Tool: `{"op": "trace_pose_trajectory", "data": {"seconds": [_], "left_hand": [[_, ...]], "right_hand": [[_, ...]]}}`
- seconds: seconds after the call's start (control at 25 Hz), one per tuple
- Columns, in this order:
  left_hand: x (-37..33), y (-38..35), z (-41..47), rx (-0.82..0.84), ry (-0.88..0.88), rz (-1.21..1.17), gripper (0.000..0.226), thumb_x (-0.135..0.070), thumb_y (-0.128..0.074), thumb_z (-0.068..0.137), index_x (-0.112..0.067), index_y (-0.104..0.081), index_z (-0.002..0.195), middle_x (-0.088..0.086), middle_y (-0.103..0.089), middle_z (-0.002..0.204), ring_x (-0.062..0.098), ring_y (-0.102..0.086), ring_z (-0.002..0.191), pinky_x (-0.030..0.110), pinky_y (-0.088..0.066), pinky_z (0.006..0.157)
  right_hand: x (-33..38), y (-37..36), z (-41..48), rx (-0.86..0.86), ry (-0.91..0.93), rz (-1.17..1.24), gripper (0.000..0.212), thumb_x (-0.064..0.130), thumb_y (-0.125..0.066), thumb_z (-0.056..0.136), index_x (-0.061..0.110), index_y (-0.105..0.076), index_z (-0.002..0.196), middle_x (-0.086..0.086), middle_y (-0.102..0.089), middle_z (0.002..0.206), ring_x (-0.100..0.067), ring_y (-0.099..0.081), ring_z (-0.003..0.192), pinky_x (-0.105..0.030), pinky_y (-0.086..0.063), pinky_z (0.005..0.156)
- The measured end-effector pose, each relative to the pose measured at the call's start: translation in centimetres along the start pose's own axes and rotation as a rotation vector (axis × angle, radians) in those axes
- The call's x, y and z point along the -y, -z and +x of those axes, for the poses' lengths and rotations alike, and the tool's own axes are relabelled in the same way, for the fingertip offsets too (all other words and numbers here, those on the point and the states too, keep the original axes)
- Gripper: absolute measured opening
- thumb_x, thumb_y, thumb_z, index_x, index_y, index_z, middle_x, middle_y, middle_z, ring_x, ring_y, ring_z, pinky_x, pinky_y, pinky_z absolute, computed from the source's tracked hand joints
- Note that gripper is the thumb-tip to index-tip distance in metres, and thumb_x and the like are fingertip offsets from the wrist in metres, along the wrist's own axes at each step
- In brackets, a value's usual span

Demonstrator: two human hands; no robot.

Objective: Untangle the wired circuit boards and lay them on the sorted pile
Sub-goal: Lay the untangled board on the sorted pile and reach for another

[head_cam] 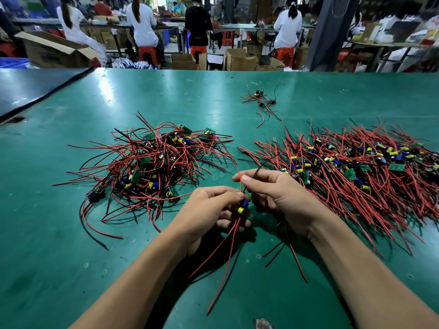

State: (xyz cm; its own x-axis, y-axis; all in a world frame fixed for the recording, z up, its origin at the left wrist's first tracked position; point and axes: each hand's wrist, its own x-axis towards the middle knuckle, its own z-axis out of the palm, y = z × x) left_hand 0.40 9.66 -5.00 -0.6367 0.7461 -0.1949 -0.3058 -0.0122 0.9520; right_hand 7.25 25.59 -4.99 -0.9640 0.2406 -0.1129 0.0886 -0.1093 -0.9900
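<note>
A: Hands?
B: The left hand (211,205) pinches a capacitor board (243,206). The right hand (278,193) pinches a black lead (255,173) just above it.
A: Piles?
B: Tangled heap (154,167) beyond the left hand, sorted pile (356,167) right of the right hand. Recommend drawing the leads straight and laying them parallel.

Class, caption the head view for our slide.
Between tangled heap and sorted pile, left hand and right hand hold one wired circuit board.

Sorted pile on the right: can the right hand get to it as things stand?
Probably yes. The sorted pile lies just beside the right hand with nothing between them, though that hand pinches a black wire leading to the circuit board the left hand grips.
</note>
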Motion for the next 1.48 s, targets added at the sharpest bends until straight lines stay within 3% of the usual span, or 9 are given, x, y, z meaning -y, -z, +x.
{"op": "trace_pose_trajectory", "data": {"seconds": [0.16,0.24,0.36,0.64,0.76,1.0,1.24,1.4,1.48], "left_hand": [[0.2,0.0,0.1,0.012,-0.005,-0.015,0.015,-0.008,-0.058,0.094,-0.004,-0.068,0.083,0.014,-0.07,0.073,0.025,-0.07,0.058,0.028,-0.059,0.053],[0.2,0.1,0.1,0.018,0.003,-0.017,0.014,-0.007,-0.059,0.094,-0.003,-0.068,0.085,0.018,-0.071,0.077,0.026,-0.07,0.06,0.028,-0.058,0.054],[0.2,0.2,0.2,-0.001,0.02,-0.028,0.013,-0.006,-0.061,0.092,-0.003,-0.07,0.084,0.021,-0.071,0.079,0.027,-0.07,0.058,0.027,-0.057,0.051],[-0.2,0.3,0.2,0.007,0.045,-0.013,0.024,-0.004,-0.06,0.089,-0.009,-0.072,0.069,0.021,-0.069,0.073,0.028,-0.068,0.054,0.026,-0.054,0.047],[-0.4,0.2,-0.1,0.048,0.052,-0.016,0.02,-0.002,-0.059,0.089,-0.005,-0.071,0.074,0.023,-0.068,0.072,0.029,-0.069,0.056,0.027,-0.055,0.049],[-0.1,0.0,-0.2,0.049,0.056,-0.014,0.014,-0.001,-0.057,0.09,-0.002,-0.071,0.094,0.023,-0.072,0.082,0.031,-0.072,0.066,0.03,-0.06,0.059],[0.1,-0.4,-0.1,-0.031,0.014,-0.101,0.009,-0.007,-0.064,0.09,0.0,-0.068,0.087,0.018,-0.069,0.074,0.026,-0.07,0.062,0.032,-0.061,0.061],[-0.2,-0.5,-0.2,-0.026,0.017,-0.156,0.01,-0.004,-0.059,0.092,0.002,-0.064,0.086,0.017,-0.065,0.068,0.024,-0.066,0.052,0.031,-0.059,0.054],[-0.2,-0.3,-0.2,-0.034,0.021,-0.142,0.011,-0.002,-0.057,0.093,0.004,-0.062,0.086,0.017,-0.065,0.066,0.023,-0.065,0.051,0.03,-0.058,0.052]], "right_hand": [[-0.1,-0.3,-0.2,0.069,-0.014,0.077,0.02,0.025,-0.078,0.077,0.014,-0.077,0.093,-0.004,-0.071,0.082,-0.012,-0.059,0.061,-0.018,-0.047,0.052],[0.0,-0.4,-0.2,-0.005,0.004,0.023,0.02,0.03,-0.082,0.07,0.016,-0.076,0.083,-0.001,-0.068,0.073,-0.009,-0.05,0.052,-0.016,-0.039,0.046],[-0.2,-0.8,-0.2,-0.102,0.017,-0.022,0.033,0.036,-0.084,0.066,0.011,-0.072,0.084,0.001,-0.063,0.065,-0.007,-0.042,0.045,-0.015,-0.034,0.041],[0.0,-1.1,0.2,-0.358,0.248,-0.154,0.02,0.021,-0.081,0.083,0.015,-0.064,0.075,0.005,-0.054,0.051,-0.009,-0.04,0.038,-0.016,-0.031,0.039],[0.1,-0.7,0.4,-0.414,0.257,-0.064,0.021,0.017,-0.077,0.087,0.012,-0.058,0.079,0.007,-0.051,0.05,-0.009,-0.04,0.036,-0.016,-0.031,0.038],[0.3,-0.6,0.6,-0.261,0.106,0.193,0.021,0.022,-0.071,0.088,0.012,-0.053,0.082,0.0,-0.056,0.058,-0.01,-0.046,0.041,-0.019,-0.039,0.039],[-0.1,-0.2,0.6,-0.123,0.062,0.153,0.029,0.032,-0.078,0.073,0.013,-0.06,0.085,0.001,-0.058,0.062,-0.007,-0.045,0.045,-0.015,-0.037,0.043],[-0.8,-0.6,0.3,0.038,-0.014,0.153,0.04,0.037,-0.086,0.068,0.011,-0.075,0.096,-0.007,-0.068,0.079,-0.016,-0.056,0.061,-0.027,-0.051,0.059],[-1.0,-0.8,0.2,-0.015,0.036,0.022,0.037,0.041,-0.084,0.071,0.011,-0.077,0.092,-0.009,-0.068,0.08,-0.019,-0.052,0.061,-0.026,-0.047,0.06]]}}
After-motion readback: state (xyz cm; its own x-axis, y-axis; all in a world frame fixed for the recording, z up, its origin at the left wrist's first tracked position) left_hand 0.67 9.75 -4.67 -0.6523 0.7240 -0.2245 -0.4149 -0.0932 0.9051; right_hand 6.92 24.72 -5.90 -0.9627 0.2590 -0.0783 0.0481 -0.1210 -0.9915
